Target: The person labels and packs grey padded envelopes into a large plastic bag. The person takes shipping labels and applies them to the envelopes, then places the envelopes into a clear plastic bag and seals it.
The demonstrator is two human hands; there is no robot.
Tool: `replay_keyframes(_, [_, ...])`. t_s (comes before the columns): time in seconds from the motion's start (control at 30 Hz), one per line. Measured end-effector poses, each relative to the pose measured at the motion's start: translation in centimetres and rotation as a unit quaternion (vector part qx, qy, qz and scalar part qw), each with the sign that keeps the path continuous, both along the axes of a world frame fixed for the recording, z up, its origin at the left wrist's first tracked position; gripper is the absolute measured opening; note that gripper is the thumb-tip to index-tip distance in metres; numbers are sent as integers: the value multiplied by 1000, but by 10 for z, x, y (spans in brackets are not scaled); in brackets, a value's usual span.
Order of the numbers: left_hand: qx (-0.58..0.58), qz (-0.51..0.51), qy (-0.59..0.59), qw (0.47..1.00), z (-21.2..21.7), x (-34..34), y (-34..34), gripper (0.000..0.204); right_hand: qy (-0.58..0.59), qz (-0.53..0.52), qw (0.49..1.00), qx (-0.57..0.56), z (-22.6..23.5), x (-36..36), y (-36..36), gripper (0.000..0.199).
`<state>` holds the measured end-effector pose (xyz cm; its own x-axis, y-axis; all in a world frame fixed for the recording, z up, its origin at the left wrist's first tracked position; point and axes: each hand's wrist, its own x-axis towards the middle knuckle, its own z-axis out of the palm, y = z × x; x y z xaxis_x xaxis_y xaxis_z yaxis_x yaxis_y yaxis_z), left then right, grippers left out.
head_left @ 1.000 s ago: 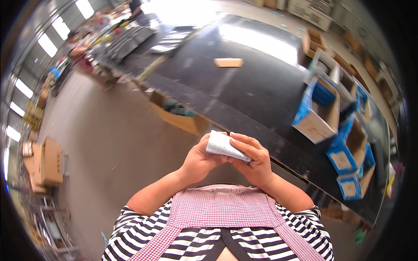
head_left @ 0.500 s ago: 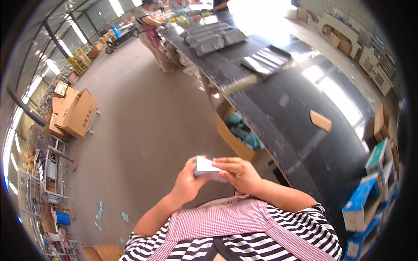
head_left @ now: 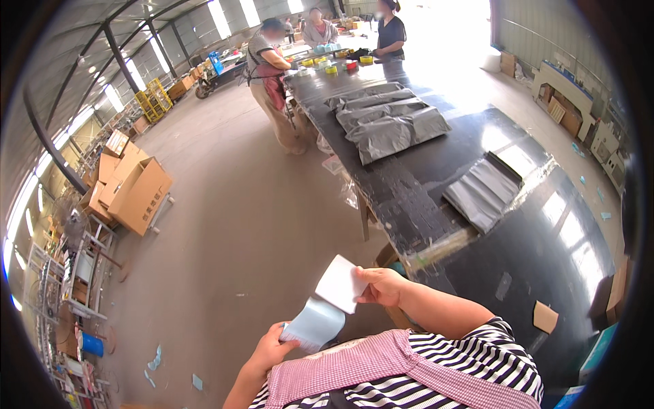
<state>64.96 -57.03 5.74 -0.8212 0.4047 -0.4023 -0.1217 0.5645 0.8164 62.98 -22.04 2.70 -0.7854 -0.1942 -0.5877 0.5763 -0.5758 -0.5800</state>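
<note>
A long, glossy black desk (head_left: 392, 194) with scuffed patches stretches away from me through a bright, metal-beamed workshop, three people (head_left: 320, 31) gathered at its far end near rolls of tape (head_left: 331, 69). Dark grey bags (head_left: 395, 123) lie across its middle, a creased grey sheet (head_left: 482, 194) closer to me and a tan card piece (head_left: 545, 317) closer still. Brown cartons (head_left: 139, 194) are piled on the grey floor (head_left: 218, 245) to my left. Beside the desk, in front of a checked apron, I see the right hand (head_left: 381, 286) gripping the edge of a white sheet (head_left: 339, 283), while the left hand (head_left: 272, 347), lower down, grasps a pale blue sheet (head_left: 315, 324). The two sheets meet between the hands; whether they are joined, I cannot tell.
</note>
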Motion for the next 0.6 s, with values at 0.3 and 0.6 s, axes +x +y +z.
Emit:
replay_keyframes(0.3, [15,-120,52,991,-2,-276,49,45,43,-286,938,191,-20,-141,93,26])
replay_keyframes(0.6, [66,-513,233,824,55,-478,236,27,-103,-83,481,867,35,-193,261,27])
